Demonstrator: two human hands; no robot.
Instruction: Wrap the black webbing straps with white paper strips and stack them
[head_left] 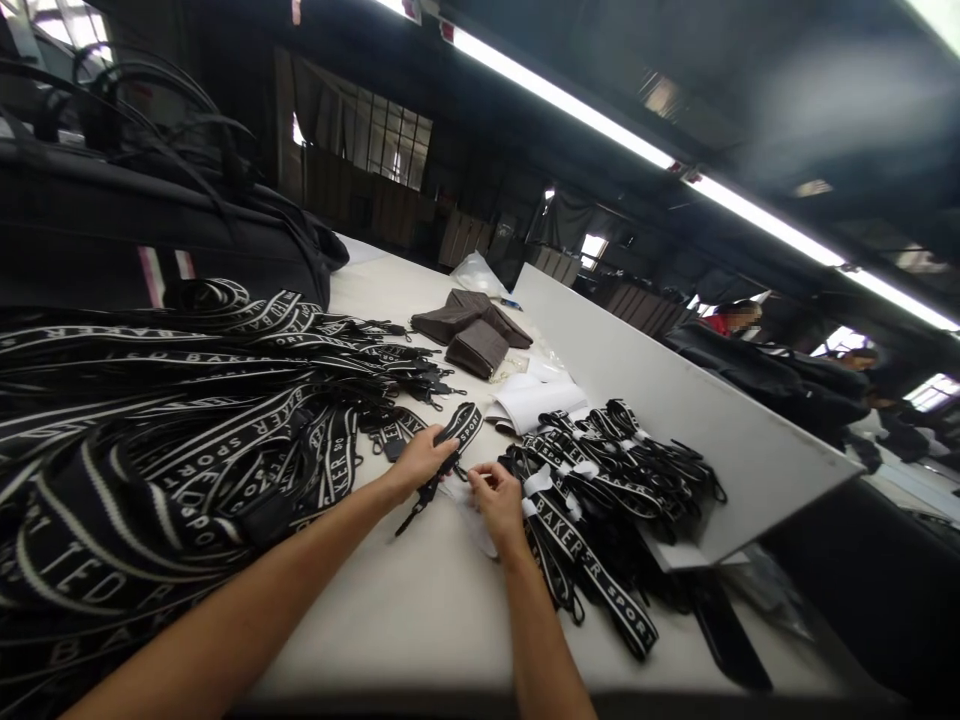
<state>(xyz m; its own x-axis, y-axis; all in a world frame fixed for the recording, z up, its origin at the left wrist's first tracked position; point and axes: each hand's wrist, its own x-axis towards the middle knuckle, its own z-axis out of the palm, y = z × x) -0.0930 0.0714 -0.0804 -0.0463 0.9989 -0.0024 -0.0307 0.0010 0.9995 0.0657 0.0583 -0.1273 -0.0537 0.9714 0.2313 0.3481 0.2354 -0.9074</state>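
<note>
Near the middle of the table, my left hand (421, 460) is closed around a folded black strap (466, 425) with white lettering and metal clips. My right hand (496, 498) is just to its right, fingers pinched together at a thin whitish strip (471, 515) that hangs below the strap. Left of my hands lies a big heap of loose black-and-white straps (225, 450), their clip ends pointing toward the middle. On the right is a pile of folded straps (592, 510), several wrapped with white paper bands.
White paper sheets (536, 402) and dark brown folded pouches (476, 335) lie farther back on the white table (390, 285). A black bag (90, 225) stands at the left. A white upright panel (675, 400) borders the right side. A dark flat object (726, 630) lies at the front right.
</note>
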